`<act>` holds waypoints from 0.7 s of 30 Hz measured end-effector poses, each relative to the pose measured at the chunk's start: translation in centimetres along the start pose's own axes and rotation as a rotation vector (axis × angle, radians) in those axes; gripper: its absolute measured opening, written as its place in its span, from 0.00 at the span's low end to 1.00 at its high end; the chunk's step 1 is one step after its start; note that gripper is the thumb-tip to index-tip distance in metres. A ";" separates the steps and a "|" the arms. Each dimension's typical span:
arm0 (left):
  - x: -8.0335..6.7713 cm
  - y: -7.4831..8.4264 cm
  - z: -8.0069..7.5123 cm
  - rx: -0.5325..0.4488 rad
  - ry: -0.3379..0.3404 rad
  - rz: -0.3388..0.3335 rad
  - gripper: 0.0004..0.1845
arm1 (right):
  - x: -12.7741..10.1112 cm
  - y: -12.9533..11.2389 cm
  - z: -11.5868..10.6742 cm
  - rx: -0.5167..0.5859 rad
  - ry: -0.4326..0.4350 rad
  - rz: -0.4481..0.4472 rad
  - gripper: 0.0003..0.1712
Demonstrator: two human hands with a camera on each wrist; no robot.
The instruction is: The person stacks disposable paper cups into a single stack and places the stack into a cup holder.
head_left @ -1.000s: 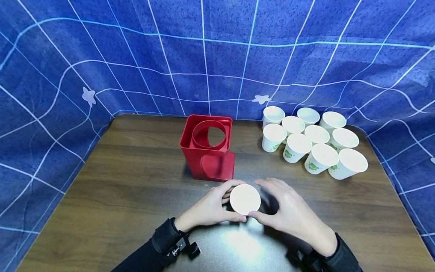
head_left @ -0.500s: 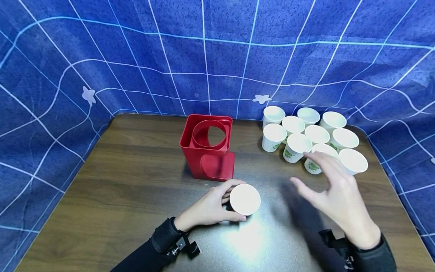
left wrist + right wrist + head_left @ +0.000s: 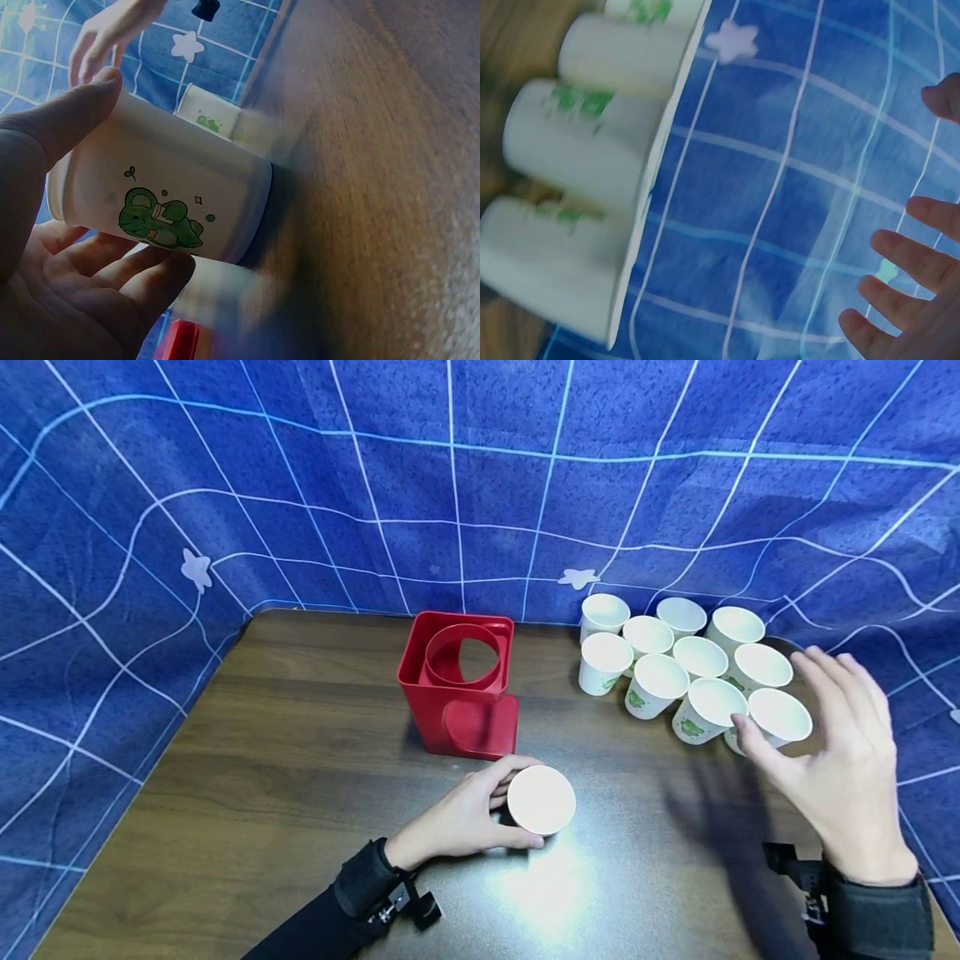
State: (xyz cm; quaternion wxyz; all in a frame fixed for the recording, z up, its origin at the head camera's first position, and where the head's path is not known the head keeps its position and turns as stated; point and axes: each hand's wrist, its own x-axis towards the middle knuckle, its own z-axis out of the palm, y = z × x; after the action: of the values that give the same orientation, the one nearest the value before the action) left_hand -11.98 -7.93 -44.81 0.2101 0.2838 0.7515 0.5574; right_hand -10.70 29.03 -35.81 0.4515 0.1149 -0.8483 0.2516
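Two hands at a table (image 3: pixel 300 752) with paper cups.
The left hand (image 3: pixel 457 818) is gripping a cup (image 3: pixel 541 799) — thumb and fingers curled round it — standing on the table just before the red holder (image 3: pixel 459 693). The right hand (image 3: pixel 840 752) is hovering open, fingers spread, beside the cup cluster (image 3: pixel 690 668) at the table's far right.

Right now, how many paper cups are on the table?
11: one paper cup in the left hand, ten clustered at the table's back right, near the right hand. None seem hidden.
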 end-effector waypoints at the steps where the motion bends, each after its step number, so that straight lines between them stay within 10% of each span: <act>1: 0.0 0.0 0.0 0.000 0.000 0.001 0.42 | 0.0 0.2 -0.2 -0.014 -0.009 0.010 0.53; 11: 0.0 -0.2 0.0 0.016 -0.008 0.024 0.42 | -1.2 4.7 -0.8 -0.072 -0.125 0.165 0.75; 21: 0.0 -0.2 0.0 0.011 -0.008 0.006 0.42 | -2.5 7.9 -0.9 -0.023 -0.344 0.520 0.74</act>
State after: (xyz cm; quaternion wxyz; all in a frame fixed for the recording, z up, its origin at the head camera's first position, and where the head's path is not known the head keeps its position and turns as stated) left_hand -12.03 -8.00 -44.96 0.2099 0.2894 0.7529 0.5526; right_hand -11.95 36.11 -39.95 0.2229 -0.0704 -0.9161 0.3258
